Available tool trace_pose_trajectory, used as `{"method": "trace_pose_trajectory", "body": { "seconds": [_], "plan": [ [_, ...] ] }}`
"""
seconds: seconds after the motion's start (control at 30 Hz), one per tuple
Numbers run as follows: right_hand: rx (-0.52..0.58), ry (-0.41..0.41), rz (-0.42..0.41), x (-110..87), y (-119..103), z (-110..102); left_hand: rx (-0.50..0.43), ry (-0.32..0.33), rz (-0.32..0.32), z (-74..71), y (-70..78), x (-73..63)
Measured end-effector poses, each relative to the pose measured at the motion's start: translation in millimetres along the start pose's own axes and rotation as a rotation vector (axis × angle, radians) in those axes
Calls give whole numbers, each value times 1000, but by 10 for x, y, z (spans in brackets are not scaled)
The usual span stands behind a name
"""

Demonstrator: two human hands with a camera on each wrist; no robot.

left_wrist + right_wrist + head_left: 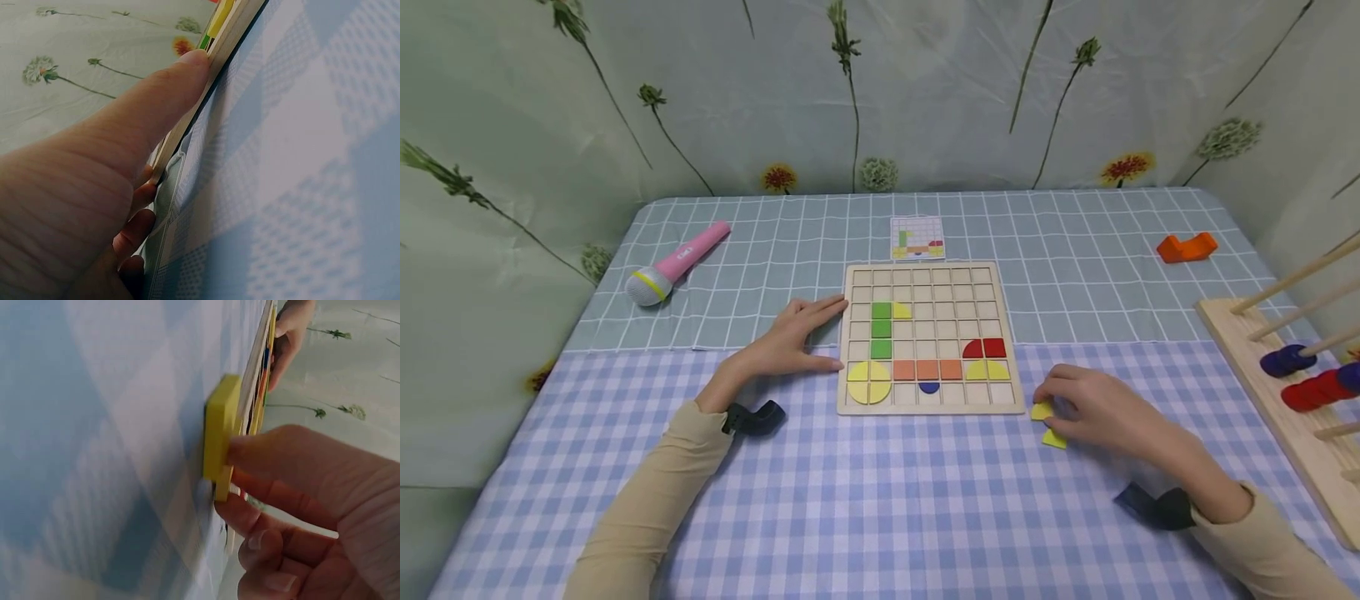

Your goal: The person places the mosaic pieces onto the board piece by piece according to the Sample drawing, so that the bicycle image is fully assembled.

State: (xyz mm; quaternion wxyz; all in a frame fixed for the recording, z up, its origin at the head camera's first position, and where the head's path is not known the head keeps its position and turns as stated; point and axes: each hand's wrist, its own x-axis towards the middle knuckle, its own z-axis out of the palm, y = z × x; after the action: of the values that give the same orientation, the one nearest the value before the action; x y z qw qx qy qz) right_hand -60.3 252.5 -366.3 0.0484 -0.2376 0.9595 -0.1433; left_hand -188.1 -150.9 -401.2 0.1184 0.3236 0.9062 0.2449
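A wooden grid board [943,287] lies flat with green, orange and red squares and rounded yellow, red and blue pieces in some cells. Resting at its left edge is my left hand [782,342], fingers extended and thumb [181,78] touching the wooden side. Beyond the board's lower right corner, my right hand [1093,408] pinches a small yellow piece [1042,411] between thumb and fingers. A second yellow piece [1055,438] is on the cloth by the thumb; the right wrist view shows this nearer yellow piece [220,428] side-on. Fingers partly hide both pieces.
A printed pattern card [917,237] lies behind the board. At the back left is a pink toy microphone [681,262]. An orange curved block [1187,247] lies at the back right, and a wooden frame with rods and beads [1262,375] occupies the right side.
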Motion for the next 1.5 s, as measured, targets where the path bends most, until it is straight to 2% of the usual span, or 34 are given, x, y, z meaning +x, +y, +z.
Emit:
{"method": "trace_pose_trajectory", "body": {
  "seconds": [0.2,0.4,0.7,1.0,1.13,1.33,1.5],
  "plan": [
    [18,7,-33,-17,9,-86,8,-4,4,-1,6,15],
    [17,21,-80,47,-38,-91,11,-3,-6,-5,6,11],
    [22,18,-229,243,-117,5,3,5,-2,2,-1,-5],
    [-17,-27,-271,406,-199,52,1,8,6,-7,6,-2],
    [-23,-27,-321,451,-206,68,-3,9,2,-17,10,-2],
    [-65,4,-393,468,-211,90,0,4,3,-15,11,-3],
    [-81,-19,-400,454,-222,72,-3,-5,0,-15,14,8]
  ]
}}
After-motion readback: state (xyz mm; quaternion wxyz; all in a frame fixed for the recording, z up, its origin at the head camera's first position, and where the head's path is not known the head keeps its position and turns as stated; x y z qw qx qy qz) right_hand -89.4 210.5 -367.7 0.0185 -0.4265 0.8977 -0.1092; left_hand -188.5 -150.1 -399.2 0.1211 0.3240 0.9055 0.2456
